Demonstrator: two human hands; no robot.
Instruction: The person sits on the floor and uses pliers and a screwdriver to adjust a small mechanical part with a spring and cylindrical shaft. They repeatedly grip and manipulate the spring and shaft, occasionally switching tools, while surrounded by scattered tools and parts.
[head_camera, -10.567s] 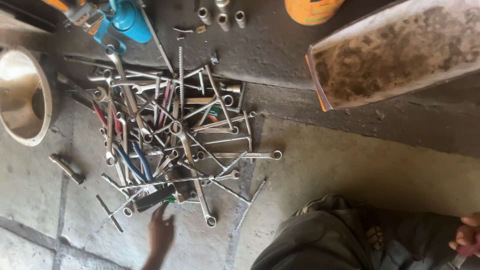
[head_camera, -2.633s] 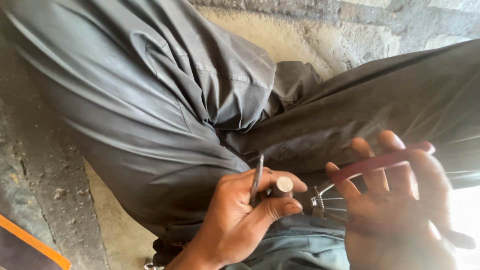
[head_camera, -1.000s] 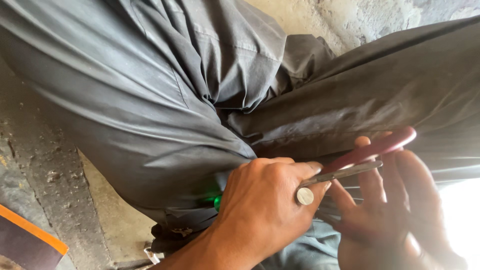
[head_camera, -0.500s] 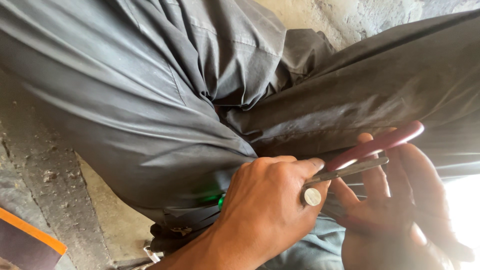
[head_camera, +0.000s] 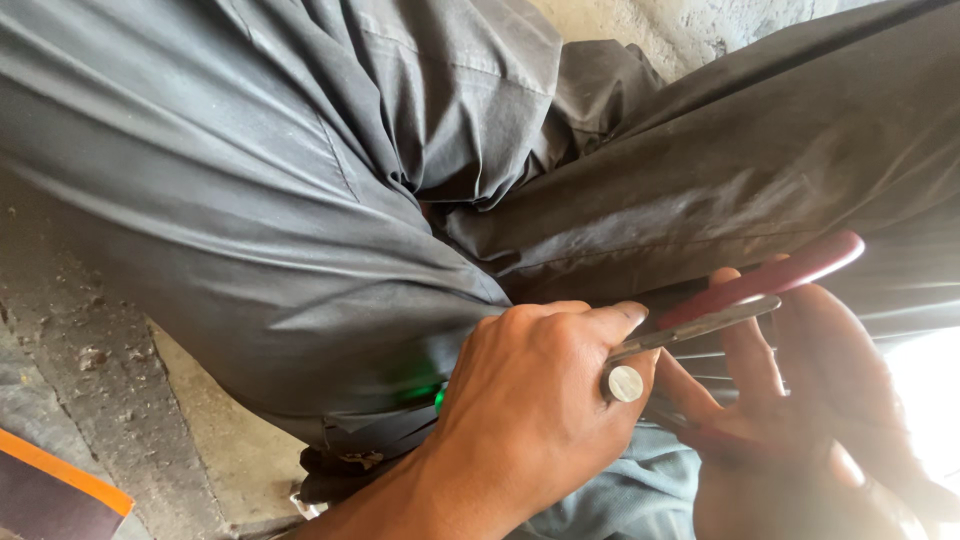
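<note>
Pliers (head_camera: 740, 300), stiff and probably weighty, are resting on your open right hand (head_camera: 800, 420) at 3 o'clock; your left hand (head_camera: 540, 400) is closing around a bolt (head_camera: 626, 384). Grip the red handles.

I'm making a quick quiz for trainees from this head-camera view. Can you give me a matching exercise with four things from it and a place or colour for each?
Things:
1. left hand
2. right hand
3. round metal end
4. orange strip

Descriptions:
A. bottom left corner of the view
B. open palm under a red-handled tool
C. closed around a thin metal rod
D. silver, showing between the fingers of the closed hand

Pairs: 1-C, 2-B, 3-D, 4-A
</note>
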